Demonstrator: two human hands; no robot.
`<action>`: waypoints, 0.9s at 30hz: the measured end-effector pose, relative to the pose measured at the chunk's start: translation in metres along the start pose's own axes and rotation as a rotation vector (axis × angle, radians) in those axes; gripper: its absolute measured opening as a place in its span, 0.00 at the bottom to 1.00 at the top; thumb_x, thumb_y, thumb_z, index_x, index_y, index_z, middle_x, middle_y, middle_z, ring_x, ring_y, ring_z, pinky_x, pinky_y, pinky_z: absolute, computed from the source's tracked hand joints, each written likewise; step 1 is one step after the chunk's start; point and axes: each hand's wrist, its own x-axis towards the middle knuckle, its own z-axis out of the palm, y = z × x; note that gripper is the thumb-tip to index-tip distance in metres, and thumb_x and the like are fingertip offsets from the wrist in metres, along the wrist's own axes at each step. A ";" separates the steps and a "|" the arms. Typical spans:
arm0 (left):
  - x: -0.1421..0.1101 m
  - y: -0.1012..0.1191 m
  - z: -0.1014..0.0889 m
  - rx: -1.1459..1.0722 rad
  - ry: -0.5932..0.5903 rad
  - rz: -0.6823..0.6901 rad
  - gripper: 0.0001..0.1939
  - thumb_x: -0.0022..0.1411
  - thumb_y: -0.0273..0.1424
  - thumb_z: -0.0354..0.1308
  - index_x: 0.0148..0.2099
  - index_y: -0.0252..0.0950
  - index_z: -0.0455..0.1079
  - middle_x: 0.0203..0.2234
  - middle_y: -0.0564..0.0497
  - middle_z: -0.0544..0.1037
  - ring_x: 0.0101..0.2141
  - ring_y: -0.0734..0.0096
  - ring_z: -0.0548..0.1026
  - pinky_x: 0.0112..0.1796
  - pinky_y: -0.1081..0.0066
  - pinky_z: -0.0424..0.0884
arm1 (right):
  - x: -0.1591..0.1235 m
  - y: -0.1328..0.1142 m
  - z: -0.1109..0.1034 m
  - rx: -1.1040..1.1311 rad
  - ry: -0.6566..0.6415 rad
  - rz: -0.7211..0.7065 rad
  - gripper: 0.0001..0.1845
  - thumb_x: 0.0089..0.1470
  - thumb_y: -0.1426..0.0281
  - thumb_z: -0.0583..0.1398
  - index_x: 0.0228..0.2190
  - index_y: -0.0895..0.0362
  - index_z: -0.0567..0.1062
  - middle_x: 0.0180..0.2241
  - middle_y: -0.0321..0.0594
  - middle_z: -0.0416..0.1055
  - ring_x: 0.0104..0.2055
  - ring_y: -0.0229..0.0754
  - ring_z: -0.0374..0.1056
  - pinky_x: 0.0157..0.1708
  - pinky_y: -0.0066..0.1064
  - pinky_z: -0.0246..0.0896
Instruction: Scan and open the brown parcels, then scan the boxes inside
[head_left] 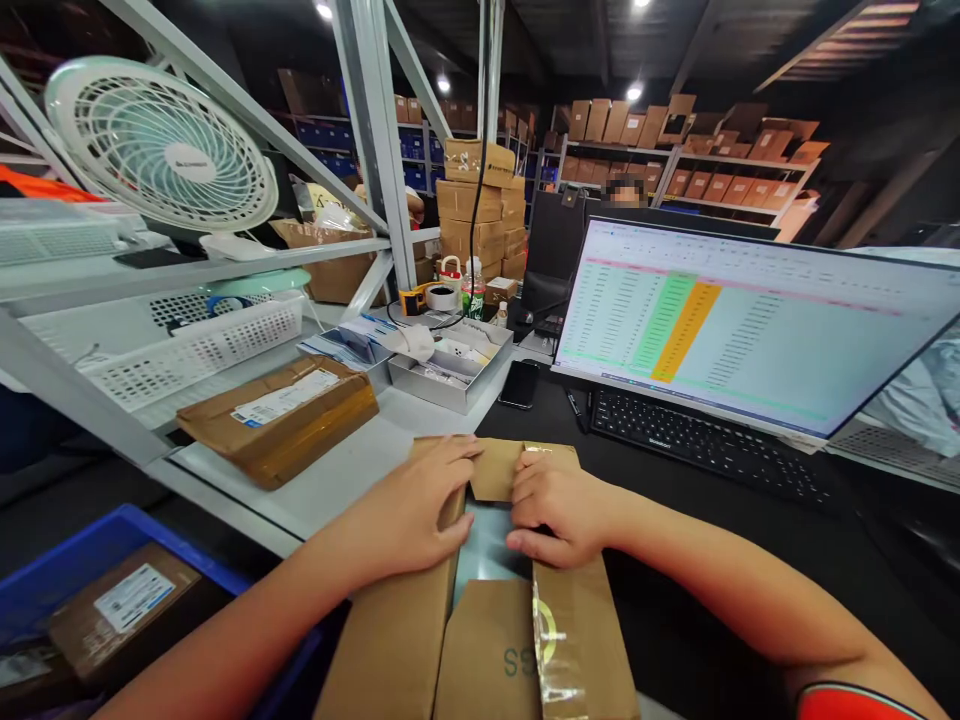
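A brown cardboard box [390, 645] lies at the front edge of the work surface with its flaps apart, a pale surface showing through the gap. My left hand [416, 505] rests across the left flap, fingers stretched toward the far end and thumb apart at the inner edge. On the other side, my right hand [559, 505] has its fingers curled over the right flap [581, 620]. Shiny tape runs along that flap. Between my hands is the far end flap [495, 470]. Printed letters show on the near end flap [487, 650].
A taped, labelled parcel [277, 415] lies to the left, above a blue bin [127, 525] holding parcels. Ahead are a grey tray [450, 385] of small items and a phone [520, 384]. A keyboard [690, 440] and monitor [750, 320] stand right. A fan [165, 150] sits on the shelf.
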 end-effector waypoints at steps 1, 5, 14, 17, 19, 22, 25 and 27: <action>0.005 0.006 0.000 0.013 -0.036 0.001 0.07 0.58 0.28 0.60 0.41 0.37 0.69 0.67 0.40 0.63 0.68 0.50 0.58 0.66 0.48 0.59 | 0.000 0.000 0.000 0.000 0.040 -0.005 0.25 0.69 0.60 0.47 0.19 0.53 0.58 0.19 0.36 0.65 0.24 0.39 0.57 0.36 0.39 0.54; 0.010 0.006 0.015 0.001 -0.081 0.020 0.34 0.54 0.19 0.51 0.64 0.38 0.59 0.74 0.42 0.45 0.72 0.52 0.45 0.68 0.43 0.52 | -0.009 0.001 0.001 0.016 0.203 -0.034 0.26 0.70 0.60 0.44 0.19 0.51 0.52 0.17 0.35 0.59 0.23 0.40 0.54 0.33 0.39 0.55; 0.005 -0.002 0.029 -0.195 -0.020 0.111 0.47 0.51 0.16 0.46 0.72 0.48 0.51 0.74 0.54 0.48 0.73 0.58 0.41 0.70 0.44 0.45 | -0.026 -0.004 0.008 0.246 0.735 -0.001 0.22 0.69 0.64 0.45 0.21 0.52 0.58 0.18 0.35 0.56 0.23 0.40 0.53 0.29 0.38 0.53; 0.006 -0.001 0.029 -0.215 -0.032 0.103 0.47 0.52 0.18 0.47 0.74 0.46 0.48 0.74 0.52 0.48 0.73 0.57 0.43 0.70 0.44 0.44 | -0.027 -0.008 0.010 0.298 0.812 -0.001 0.22 0.69 0.66 0.45 0.22 0.53 0.59 0.19 0.35 0.56 0.24 0.40 0.53 0.29 0.38 0.53; 0.006 -0.003 0.030 -0.235 -0.042 0.083 0.47 0.53 0.18 0.47 0.74 0.45 0.48 0.74 0.52 0.47 0.73 0.58 0.41 0.71 0.46 0.42 | -0.026 -0.007 0.012 0.302 0.859 0.003 0.21 0.69 0.66 0.45 0.23 0.54 0.60 0.20 0.36 0.55 0.25 0.40 0.53 0.30 0.38 0.53; 0.003 -0.008 0.035 -0.262 -0.036 0.071 0.45 0.54 0.19 0.46 0.74 0.45 0.49 0.74 0.53 0.47 0.73 0.59 0.40 0.71 0.47 0.41 | -0.025 -0.004 0.016 0.289 0.911 -0.027 0.21 0.70 0.66 0.44 0.24 0.53 0.61 0.21 0.36 0.55 0.25 0.41 0.53 0.30 0.38 0.53; 0.003 -0.009 0.035 -0.249 -0.022 0.074 0.44 0.54 0.19 0.46 0.73 0.44 0.50 0.74 0.52 0.48 0.73 0.58 0.41 0.71 0.48 0.41 | -0.025 -0.002 0.017 0.278 0.888 -0.057 0.22 0.70 0.63 0.44 0.24 0.53 0.62 0.21 0.36 0.56 0.26 0.42 0.55 0.31 0.39 0.54; 0.007 -0.007 0.030 -0.202 -0.013 0.067 0.44 0.53 0.20 0.48 0.72 0.41 0.52 0.72 0.49 0.51 0.72 0.56 0.45 0.71 0.49 0.43 | -0.023 -0.003 0.014 0.286 0.812 -0.042 0.23 0.70 0.63 0.45 0.23 0.53 0.61 0.21 0.36 0.56 0.25 0.42 0.55 0.31 0.39 0.55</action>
